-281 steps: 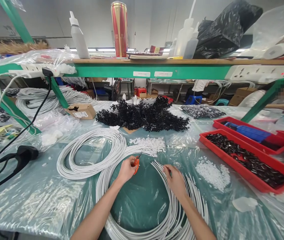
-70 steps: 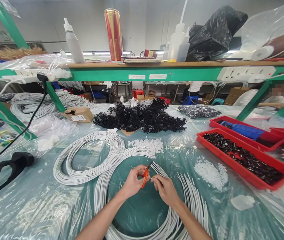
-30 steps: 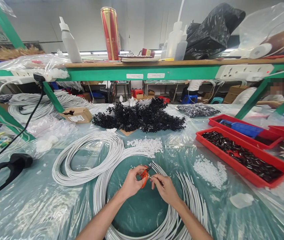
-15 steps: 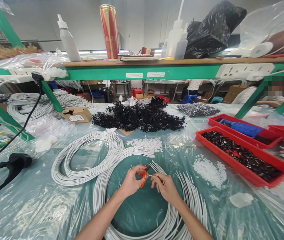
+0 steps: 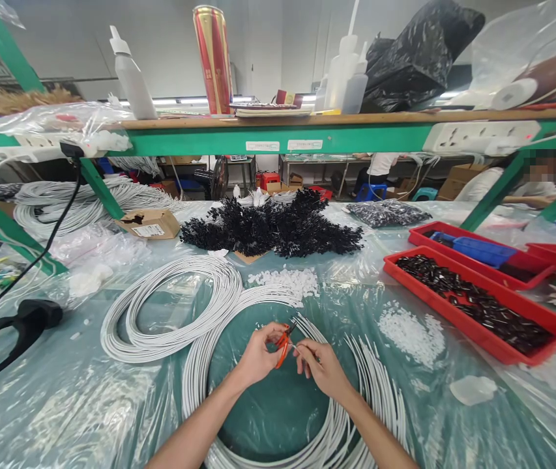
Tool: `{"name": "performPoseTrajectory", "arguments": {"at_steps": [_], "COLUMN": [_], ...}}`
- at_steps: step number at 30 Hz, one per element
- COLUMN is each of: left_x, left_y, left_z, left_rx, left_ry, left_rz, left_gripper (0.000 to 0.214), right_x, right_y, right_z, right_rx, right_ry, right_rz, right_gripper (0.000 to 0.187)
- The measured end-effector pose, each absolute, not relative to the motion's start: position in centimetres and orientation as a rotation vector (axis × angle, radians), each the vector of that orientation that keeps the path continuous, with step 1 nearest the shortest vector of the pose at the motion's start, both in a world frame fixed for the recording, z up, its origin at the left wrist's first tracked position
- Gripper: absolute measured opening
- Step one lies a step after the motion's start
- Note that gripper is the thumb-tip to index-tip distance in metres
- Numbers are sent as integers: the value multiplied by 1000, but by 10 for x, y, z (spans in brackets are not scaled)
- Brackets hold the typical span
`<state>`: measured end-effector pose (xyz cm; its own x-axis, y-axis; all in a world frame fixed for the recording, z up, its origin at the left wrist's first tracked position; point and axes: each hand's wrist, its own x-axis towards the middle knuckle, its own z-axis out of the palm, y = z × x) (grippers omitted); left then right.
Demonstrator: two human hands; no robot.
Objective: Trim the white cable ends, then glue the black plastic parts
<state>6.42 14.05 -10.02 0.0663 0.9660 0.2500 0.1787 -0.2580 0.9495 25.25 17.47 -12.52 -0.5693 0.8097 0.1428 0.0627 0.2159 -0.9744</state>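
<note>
My left hand is closed around the orange handles of small pliers or cutters, whose dark jaws point up and to the right. Just right of them, my right hand pinches the thin end of a white cable. Both hands are above a large coil of white cable on the plastic-covered table. Several loose cable ends lie right behind the pliers, and more cable ends fan out to the right of my right hand. The fingertips partly hide the cable end.
A second white cable coil lies left. Behind are small white pieces and a heap of black parts. More white pieces and a red tray of dark parts sit right. A green shelf beam spans the back.
My right hand has shifted very slightly left, closer to the pliers, and its fingers have drawn in a little. The left hand and pliers stay nearly in place.
</note>
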Motion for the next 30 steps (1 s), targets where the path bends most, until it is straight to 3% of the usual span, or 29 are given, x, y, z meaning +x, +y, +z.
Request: {"name": "performPoseTrajectory", "arguments": {"at_steps": [20,30], "left_x": [61,30], "left_y": [141,161], "left_z": [-98,-112], "left_rx": [1567,1600], "left_ry": [1202,1463], "left_rz": [1267,1226], "left_gripper": [26,25], "right_x": [251,265], "right_y": [175,189], "right_z": [-120,-121], "right_rx": [-767,-936], "right_ry": [-1784,-1789], "right_rz": [1535,980], "right_gripper": [62,46]}}
